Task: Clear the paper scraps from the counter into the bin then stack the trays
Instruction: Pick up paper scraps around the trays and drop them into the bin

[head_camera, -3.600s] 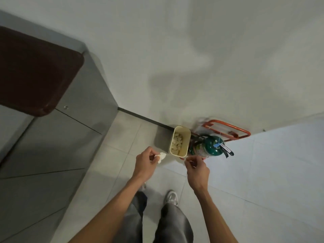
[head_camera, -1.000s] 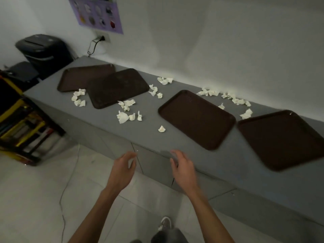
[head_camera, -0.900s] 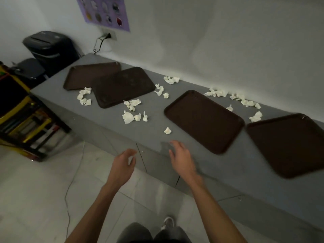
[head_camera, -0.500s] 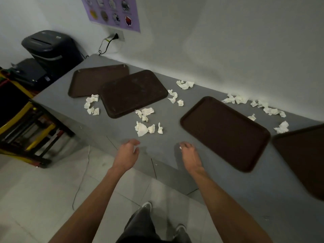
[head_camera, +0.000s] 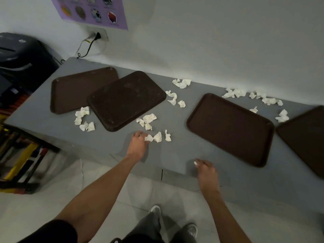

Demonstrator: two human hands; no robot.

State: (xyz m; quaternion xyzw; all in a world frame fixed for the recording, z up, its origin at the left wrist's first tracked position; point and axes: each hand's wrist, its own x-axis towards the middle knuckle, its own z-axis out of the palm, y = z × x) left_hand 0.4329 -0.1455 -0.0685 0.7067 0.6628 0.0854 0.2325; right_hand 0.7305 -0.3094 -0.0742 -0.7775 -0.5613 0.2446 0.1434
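Note:
Several crumpled white paper scraps lie on the grey counter (head_camera: 175,155) among brown trays. My left hand (head_camera: 138,143) reaches over the counter's front edge and its fingertips pinch a paper scrap (head_camera: 149,138); two more scraps (head_camera: 158,137) lie just right of it. My right hand (head_camera: 206,171) is at the front edge with a small paper scrap (head_camera: 195,162) pinched at its fingertips. One tray (head_camera: 75,88) lies far left, with a second tray (head_camera: 126,100) overlapping it. A third tray (head_camera: 229,127) is right of centre and a fourth tray (head_camera: 305,137) is cut off by the frame. The bin is out of view.
More scrap clusters lie by the left trays (head_camera: 84,118), along the wall (head_camera: 182,83) and behind the third tray (head_camera: 254,96). A black lidded machine (head_camera: 21,55) stands left of the counter, above a yellow-and-black rack (head_camera: 19,163). A cable (head_camera: 87,48) is plugged into the wall.
I turned from the bin on the floor to the counter and stepped in. Both hands moved forward onto it; the left closed on a scrap and the right picked up the lone scrap at the front.

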